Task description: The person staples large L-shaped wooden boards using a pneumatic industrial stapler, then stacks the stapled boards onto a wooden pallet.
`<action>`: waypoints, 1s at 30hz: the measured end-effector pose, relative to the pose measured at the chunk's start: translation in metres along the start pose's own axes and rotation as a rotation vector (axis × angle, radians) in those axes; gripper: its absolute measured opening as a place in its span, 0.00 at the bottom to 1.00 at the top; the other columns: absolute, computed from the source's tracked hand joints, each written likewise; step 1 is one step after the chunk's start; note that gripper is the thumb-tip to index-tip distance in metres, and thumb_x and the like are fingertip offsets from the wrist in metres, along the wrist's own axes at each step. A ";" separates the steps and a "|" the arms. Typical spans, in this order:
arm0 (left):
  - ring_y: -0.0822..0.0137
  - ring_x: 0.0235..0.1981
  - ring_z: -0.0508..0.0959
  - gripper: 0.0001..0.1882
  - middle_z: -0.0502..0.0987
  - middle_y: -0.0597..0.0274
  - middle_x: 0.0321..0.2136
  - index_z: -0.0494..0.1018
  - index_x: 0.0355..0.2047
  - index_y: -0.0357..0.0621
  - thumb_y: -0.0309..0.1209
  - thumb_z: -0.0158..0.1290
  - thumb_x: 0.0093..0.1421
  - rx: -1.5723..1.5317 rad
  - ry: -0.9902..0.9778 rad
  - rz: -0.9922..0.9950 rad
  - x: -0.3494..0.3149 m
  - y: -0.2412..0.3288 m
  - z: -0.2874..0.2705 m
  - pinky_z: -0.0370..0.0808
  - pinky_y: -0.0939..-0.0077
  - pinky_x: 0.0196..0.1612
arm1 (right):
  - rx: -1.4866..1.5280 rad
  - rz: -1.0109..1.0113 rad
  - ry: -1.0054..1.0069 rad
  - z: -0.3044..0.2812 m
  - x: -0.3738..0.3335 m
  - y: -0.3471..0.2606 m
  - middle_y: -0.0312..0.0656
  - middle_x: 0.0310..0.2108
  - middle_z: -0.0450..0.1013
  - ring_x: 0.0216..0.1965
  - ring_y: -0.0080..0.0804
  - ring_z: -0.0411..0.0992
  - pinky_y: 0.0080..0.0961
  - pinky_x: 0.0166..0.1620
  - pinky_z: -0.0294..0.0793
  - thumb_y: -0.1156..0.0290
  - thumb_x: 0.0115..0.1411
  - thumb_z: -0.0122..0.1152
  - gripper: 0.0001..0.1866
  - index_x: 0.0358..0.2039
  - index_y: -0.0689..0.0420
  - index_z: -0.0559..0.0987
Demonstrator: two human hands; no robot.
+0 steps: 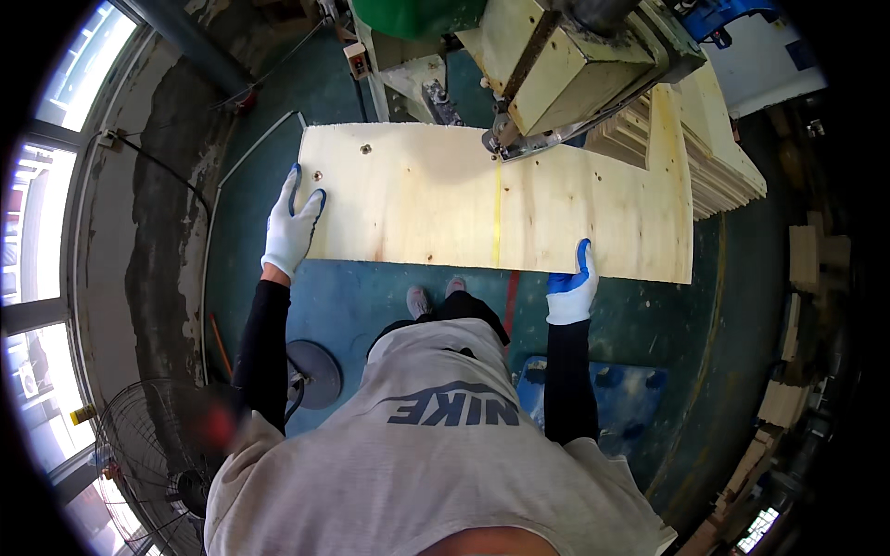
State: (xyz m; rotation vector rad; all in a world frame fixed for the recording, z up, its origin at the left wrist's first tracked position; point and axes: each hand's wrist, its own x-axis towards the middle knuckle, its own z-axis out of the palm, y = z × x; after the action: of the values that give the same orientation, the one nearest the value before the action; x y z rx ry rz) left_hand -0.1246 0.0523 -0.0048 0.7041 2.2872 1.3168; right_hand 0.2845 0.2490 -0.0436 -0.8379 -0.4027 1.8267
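Note:
A long pale plywood panel lies level in front of me, its far edge under the head of a green-grey machine. Gripping the panel's left end is my left hand, in a white glove with blue palm; its thumb rests over the top. My right hand, gloved alike, holds the near edge right of the middle, thumb on top and other fingers partly hidden below. Small dark round spots mark the wood, two of them near the left end. A thin yellow line of light crosses the panel below the machine's tip.
Stacked plywood pieces stand at the far right. Behind me to the left are a round stool and a wire-caged fan. A blue pallet lies by my right arm. Wood pieces line the right side.

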 end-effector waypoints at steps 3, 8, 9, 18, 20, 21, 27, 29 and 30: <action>0.71 0.49 0.78 0.35 0.77 0.55 0.56 0.61 0.70 0.42 0.33 0.60 0.65 -0.020 -0.008 0.004 -0.003 -0.001 0.001 0.74 0.77 0.54 | 0.005 0.009 0.062 0.001 -0.002 0.001 0.44 0.57 0.74 0.57 0.35 0.74 0.36 0.61 0.74 0.62 0.72 0.54 0.22 0.60 0.62 0.72; 0.74 0.45 0.78 0.34 0.78 0.58 0.53 0.61 0.69 0.40 0.32 0.60 0.65 -0.111 0.001 0.072 -0.001 -0.005 0.001 0.75 0.79 0.51 | 0.017 -0.005 0.020 0.005 -0.017 0.003 0.43 0.56 0.75 0.55 0.33 0.75 0.35 0.59 0.75 0.62 0.72 0.54 0.21 0.59 0.62 0.72; 0.75 0.44 0.78 0.34 0.78 0.59 0.52 0.61 0.69 0.40 0.32 0.60 0.66 -0.123 -0.040 -0.041 0.002 -0.002 -0.002 0.75 0.80 0.50 | 0.031 0.008 0.036 0.003 -0.009 0.005 0.43 0.56 0.75 0.55 0.33 0.75 0.34 0.59 0.74 0.62 0.72 0.54 0.22 0.59 0.62 0.72; 0.78 0.45 0.77 0.33 0.75 0.61 0.56 0.62 0.69 0.41 0.30 0.59 0.66 -0.281 -0.060 -0.010 0.033 0.003 -0.007 0.76 0.82 0.50 | 0.107 -0.093 -0.032 -0.046 0.003 -0.081 0.45 0.64 0.69 0.63 0.41 0.69 0.43 0.66 0.67 0.54 0.72 0.51 0.28 0.65 0.60 0.69; 0.71 0.52 0.77 0.35 0.70 0.59 0.62 0.54 0.73 0.43 0.30 0.54 0.68 -0.466 -0.231 -0.055 0.032 0.007 -0.035 0.76 0.76 0.55 | -0.019 -0.174 0.033 -0.067 0.005 -0.089 0.46 0.65 0.68 0.64 0.42 0.67 0.44 0.66 0.66 0.54 0.73 0.50 0.29 0.66 0.61 0.67; 0.67 0.56 0.75 0.35 0.67 0.57 0.64 0.52 0.73 0.44 0.33 0.52 0.70 -0.665 -0.231 -0.027 0.017 0.005 -0.034 0.74 0.72 0.58 | -0.084 -0.209 0.057 -0.075 0.007 -0.091 0.47 0.65 0.67 0.65 0.42 0.66 0.44 0.67 0.66 0.55 0.73 0.49 0.29 0.66 0.61 0.66; 0.49 0.74 0.53 0.47 0.50 0.55 0.74 0.45 0.75 0.55 0.62 0.48 0.65 -1.439 -0.537 0.044 -0.096 -0.035 0.049 0.58 0.36 0.69 | -0.068 -0.165 0.037 -0.059 -0.005 -0.091 0.47 0.64 0.69 0.63 0.42 0.69 0.45 0.63 0.71 0.56 0.73 0.50 0.27 0.65 0.60 0.68; 0.48 0.67 0.66 0.39 0.61 0.53 0.70 0.51 0.73 0.51 0.56 0.45 0.69 -1.499 -0.389 -0.167 -0.117 -0.003 0.101 0.61 0.35 0.66 | -0.145 -0.154 0.073 -0.069 -0.006 -0.095 0.46 0.63 0.70 0.62 0.41 0.70 0.43 0.63 0.71 0.56 0.73 0.50 0.26 0.63 0.61 0.69; 0.52 0.62 0.72 0.29 0.70 0.55 0.63 0.60 0.68 0.48 0.46 0.47 0.72 -1.515 -0.274 -0.280 -0.110 -0.007 0.116 0.69 0.43 0.63 | -0.126 -0.132 0.014 -0.072 -0.004 -0.098 0.46 0.62 0.70 0.61 0.39 0.70 0.40 0.63 0.70 0.56 0.74 0.50 0.26 0.62 0.62 0.71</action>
State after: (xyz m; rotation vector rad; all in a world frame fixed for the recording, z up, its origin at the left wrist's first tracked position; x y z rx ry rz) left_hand 0.0275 0.0605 -0.0548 -0.0122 0.6502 2.0455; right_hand 0.4023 0.2774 -0.0314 -0.8885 -0.5553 1.6862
